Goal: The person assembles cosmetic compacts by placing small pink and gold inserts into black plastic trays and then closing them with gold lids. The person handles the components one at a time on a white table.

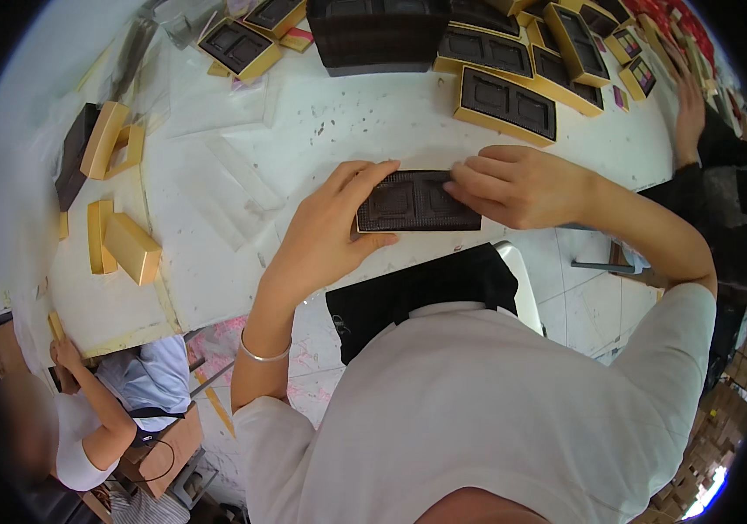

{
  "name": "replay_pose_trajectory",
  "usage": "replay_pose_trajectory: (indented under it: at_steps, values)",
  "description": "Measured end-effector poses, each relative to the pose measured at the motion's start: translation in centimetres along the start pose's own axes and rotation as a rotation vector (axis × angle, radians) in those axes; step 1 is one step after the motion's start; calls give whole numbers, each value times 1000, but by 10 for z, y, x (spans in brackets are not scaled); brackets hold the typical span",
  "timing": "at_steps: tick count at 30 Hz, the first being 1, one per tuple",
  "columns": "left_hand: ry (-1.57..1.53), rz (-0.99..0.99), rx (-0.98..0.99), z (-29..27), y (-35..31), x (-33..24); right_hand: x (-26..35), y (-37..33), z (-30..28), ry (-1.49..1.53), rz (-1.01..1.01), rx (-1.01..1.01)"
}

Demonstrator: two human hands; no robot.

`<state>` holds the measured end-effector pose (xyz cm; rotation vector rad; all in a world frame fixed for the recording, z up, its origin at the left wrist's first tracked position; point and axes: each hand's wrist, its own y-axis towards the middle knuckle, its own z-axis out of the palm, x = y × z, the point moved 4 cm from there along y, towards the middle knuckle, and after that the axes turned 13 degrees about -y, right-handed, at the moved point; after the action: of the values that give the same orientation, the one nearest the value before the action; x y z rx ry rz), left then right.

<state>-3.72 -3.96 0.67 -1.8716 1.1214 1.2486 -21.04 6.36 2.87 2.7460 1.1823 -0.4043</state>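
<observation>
A shallow rectangular box with a black two-compartment plastic tray insert (pixel 400 201) lies in front of me near the table's front edge. My left hand (pixel 325 223) is closed around its left end, thumb along the near side and fingers over the far side. The fingers of my right hand (pixel 526 185) are curled together on the tray's right end and cover that corner. Whether they pinch the tray or press it down is hidden. Just beyond, a gold box with a black tray (pixel 506 105) rests on the table.
A tall stack of black trays (pixel 380 39) stands at the back, with several gold boxes around it. Gold box parts (pixel 133 249) and clear plastic sheets (pixel 225 188) lie to the left. One person's hand (pixel 66 354) is at lower left, another's (pixel 688 118) at right.
</observation>
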Motion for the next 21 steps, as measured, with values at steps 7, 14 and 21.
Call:
replay_pose_trajectory:
  at_steps: [7,14,21]
  values:
    - [92,84,-69,4,-9,3,31,-4,15,152,349,83]
    - [155,293,-378,-26,-62,-36,-63,-102,14,647,972,-198]
    - [998,-536,-1195,-154,-138,37,-127,-48,-59,-113,905,-234]
